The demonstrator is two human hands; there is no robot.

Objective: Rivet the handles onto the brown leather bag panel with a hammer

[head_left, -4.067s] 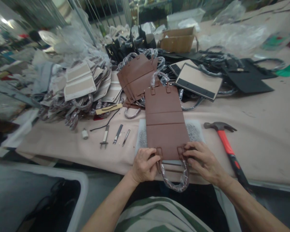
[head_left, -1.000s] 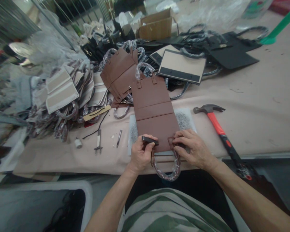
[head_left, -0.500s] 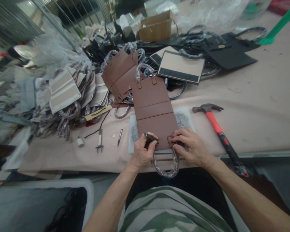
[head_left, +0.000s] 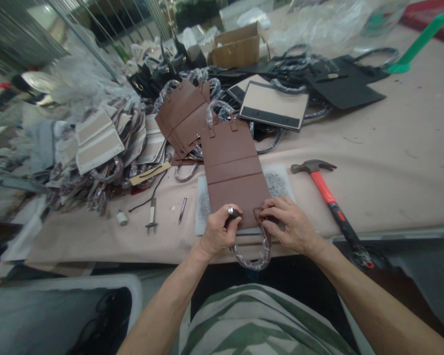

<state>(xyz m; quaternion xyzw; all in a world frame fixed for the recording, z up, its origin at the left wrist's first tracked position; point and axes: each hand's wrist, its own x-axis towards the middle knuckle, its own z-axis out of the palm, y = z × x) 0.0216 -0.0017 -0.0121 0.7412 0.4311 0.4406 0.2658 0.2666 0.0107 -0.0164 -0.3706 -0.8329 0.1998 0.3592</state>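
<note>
A brown bag panel (head_left: 235, 162) lies flat in front of me, with a plastic-wrapped handle (head_left: 252, 261) looping over the table's near edge. My left hand (head_left: 220, 228) is closed around a short dark rod with a shiny metal end (head_left: 233, 212), held over the panel's near left corner. What its lower end touches is hidden by the fingers. At the near right corner my right hand (head_left: 289, 222) pinches the handle's tab (head_left: 258, 215). Something dark shows between those fingers, too hidden to name. Beneath the panel is a pale speckled slab (head_left: 279, 183).
To the right lies a claw hammer (head_left: 327, 195). On the left are a caliper-like tool (head_left: 152, 217), a metal punch-like rod (head_left: 182, 210) and a small white bottle (head_left: 122, 217). Piled bag pieces (head_left: 99, 140), more brown panels (head_left: 187, 116) and a cardboard box (head_left: 236, 49) stand behind.
The dark rod in my left hand has tilted, so its shiny end now faces the camera. My right hand stays at the handle tab. The whole view has shifted slightly.
</note>
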